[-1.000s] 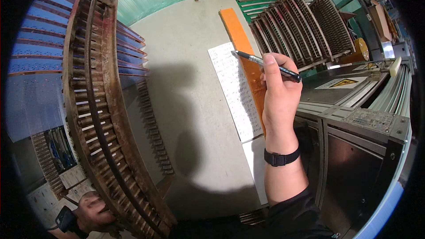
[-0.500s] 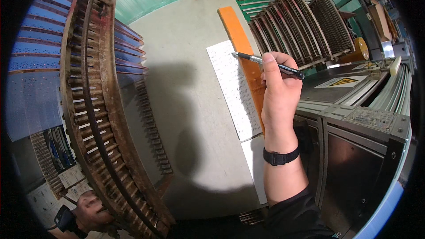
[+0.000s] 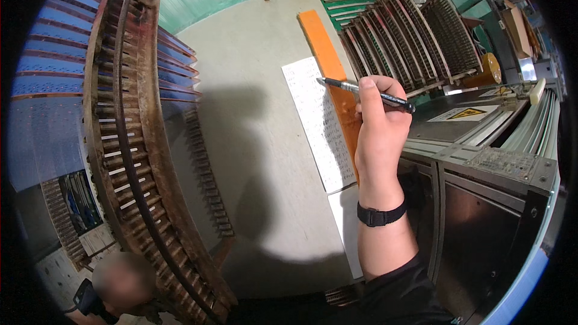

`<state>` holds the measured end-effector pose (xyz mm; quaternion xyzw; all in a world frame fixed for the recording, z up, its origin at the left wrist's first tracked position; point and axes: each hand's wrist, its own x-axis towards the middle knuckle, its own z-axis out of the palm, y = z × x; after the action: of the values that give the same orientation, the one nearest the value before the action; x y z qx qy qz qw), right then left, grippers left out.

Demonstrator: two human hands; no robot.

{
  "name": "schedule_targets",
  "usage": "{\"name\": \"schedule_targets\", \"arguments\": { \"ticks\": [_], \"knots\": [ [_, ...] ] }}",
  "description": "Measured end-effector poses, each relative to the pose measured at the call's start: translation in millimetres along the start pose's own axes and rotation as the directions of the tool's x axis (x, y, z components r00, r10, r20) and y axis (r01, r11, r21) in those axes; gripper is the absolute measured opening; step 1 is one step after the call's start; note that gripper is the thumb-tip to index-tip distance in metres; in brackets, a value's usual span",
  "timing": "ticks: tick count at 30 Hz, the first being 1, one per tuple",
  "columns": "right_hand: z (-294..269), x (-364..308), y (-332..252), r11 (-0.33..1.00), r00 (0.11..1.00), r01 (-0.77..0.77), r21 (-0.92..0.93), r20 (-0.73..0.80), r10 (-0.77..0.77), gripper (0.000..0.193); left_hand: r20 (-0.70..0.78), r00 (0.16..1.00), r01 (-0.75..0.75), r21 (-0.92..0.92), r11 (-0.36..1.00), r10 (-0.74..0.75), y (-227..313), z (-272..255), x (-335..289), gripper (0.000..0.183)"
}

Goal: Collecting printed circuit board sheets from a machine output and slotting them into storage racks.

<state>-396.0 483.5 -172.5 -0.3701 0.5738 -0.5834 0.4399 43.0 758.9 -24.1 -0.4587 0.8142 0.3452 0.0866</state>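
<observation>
My right hand (image 3: 385, 123) is closed around a black pen (image 3: 339, 84) with a clear grey barrel section. The pen's tip points left, over the upper right part of a white sheet (image 3: 310, 111) covered with rows of handwriting. I cannot tell whether the tip touches the paper. An orange strip (image 3: 319, 39) lies along the sheet's right side, partly hidden by my right hand. At the lower left, my left hand (image 3: 123, 281) is blurred out beside the lower end of a tall, rusty slotted rack (image 3: 149, 144); its fingers cannot be made out.
A pale grey board (image 3: 241, 42) lies under the papers, shaded in the middle. Blue perforated panels (image 3: 51, 84) stand behind the rack on the left. More slotted racks (image 3: 397, 36) sit at the far right, above a metal cabinet (image 3: 475, 222) with a yellow warning sign (image 3: 467, 112).
The pen tip has shifted slightly down the sheet, and my right hand is slightly lower. The rack and papers have stayed almost in place.
</observation>
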Motion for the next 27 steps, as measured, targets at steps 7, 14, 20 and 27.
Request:
{"name": "schedule_targets", "arguments": {
  "ticks": [7,14,20,27],
  "knots": [
    [6,-8,-2,0.994,0.992,0.1,-0.038,0.083,-0.097,0.013,-0.071,0.988,0.119,-0.228,0.966,-0.139,22,-12,27,0.028],
    [9,-8,-1,0.995,0.991,0.065,-0.072,0.123,-0.056,0.012,-0.007,1.0,0.017,-0.084,0.996,-0.018,21,-24,39,0.027],
    [6,-7,-1,0.99,0.987,0.105,-0.099,0.131,-0.091,0.01,0.006,1.0,-0.019,-0.05,0.999,0.02,12,-15,17,0.027],
    [4,-9,14,0.954,0.973,0.223,-0.202,0.103,-0.205,0.007,-0.002,1.0,0.017,0.165,0.986,-0.016,26,-20,34,0.024]
  ]
}}
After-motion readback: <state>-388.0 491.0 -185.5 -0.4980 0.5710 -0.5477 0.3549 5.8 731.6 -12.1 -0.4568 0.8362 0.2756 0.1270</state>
